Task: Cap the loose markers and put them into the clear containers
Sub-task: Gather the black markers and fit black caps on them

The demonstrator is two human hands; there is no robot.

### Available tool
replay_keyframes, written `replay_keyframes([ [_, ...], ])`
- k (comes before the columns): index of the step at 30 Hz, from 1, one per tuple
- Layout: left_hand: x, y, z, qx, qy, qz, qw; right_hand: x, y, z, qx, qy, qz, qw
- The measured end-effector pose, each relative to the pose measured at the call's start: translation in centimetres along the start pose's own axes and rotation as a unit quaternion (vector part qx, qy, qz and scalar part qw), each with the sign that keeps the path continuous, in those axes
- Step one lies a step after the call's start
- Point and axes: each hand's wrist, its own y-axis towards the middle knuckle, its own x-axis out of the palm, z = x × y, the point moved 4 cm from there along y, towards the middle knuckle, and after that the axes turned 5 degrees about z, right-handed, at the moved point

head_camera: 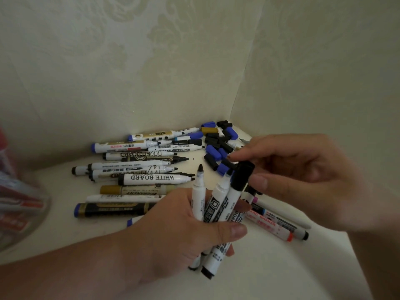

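Bundle of markers (218,204) upright in left hand (179,230), grip curled tight, right hand (303,169) alongside, grip pinching black cap (242,176) atop one.

The clear container (23,215) is blurred and cut off by the left edge, its contents unreadable.

A: What lies before me?
B: You face a pale cream surface (71,239) set into a wall corner. Uncapped markers (138,167) lie on it side by side, tips to your right, a gold marker (112,189) and a dark-barrelled marker (112,210) among the nearer ones.
A: And elsewhere?
B: Loose caps (216,148), blue, black and gold, heap in the corner. More markers (281,226) lie at your right; a blurred clear container (19,204) sits at your far left.
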Motion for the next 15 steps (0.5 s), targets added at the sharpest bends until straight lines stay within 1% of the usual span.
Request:
replay_keyframes([
  [5,0.0,0.1,-0.1,-0.003,-0.005,-0.001,1.0,0.2,0.6,0.0,-0.039,-0.017,0.0,0.999],
  [9,-0.2,0.2,-0.3,-0.001,0.002,0.003,1.0,0.3,0.6,0.2,-0.045,-0.003,0.048,0.998],
  [11,-0.2,0.2,-0.5,-0.001,0.008,0.004,1.0,0.3,0.6,0.0,-0.055,-0.006,0.059,0.997],
  [13,-0.2,0.2,-0.6,0.003,0.014,0.0,1.0,0.3,0.6,-0.4,-0.087,-0.032,0.058,0.994],
  [15,-0.2,0.1,-0.6,0.008,0.007,0.004,1.0,0.7,0.6,-1.0,-0.13,-0.092,0.062,0.985],
])
